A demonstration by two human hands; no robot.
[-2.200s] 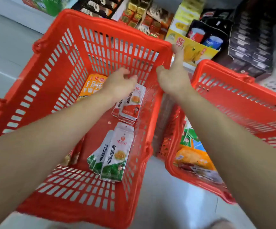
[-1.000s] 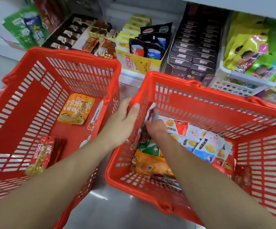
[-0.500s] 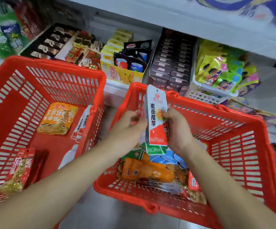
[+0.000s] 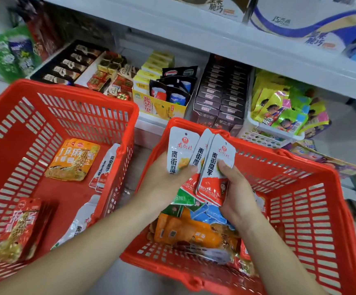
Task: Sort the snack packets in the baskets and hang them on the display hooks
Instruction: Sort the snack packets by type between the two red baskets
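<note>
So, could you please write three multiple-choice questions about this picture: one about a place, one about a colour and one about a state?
1. Where are the white-and-red packets that are held up?
A) over the right basket
B) on the floor
C) on the top shelf

2. What colour is the left basket?
A) blue
B) red
C) grey

3. What are the left grip and the right grip doing?
A) both hold packets
B) only the left one holds a packet
C) both are empty

Answers:
1 A: the packets are raised above that basket's inside.
2 B: its mesh walls and rim are red.
3 A: the fingers of each grip curl round packets.
</note>
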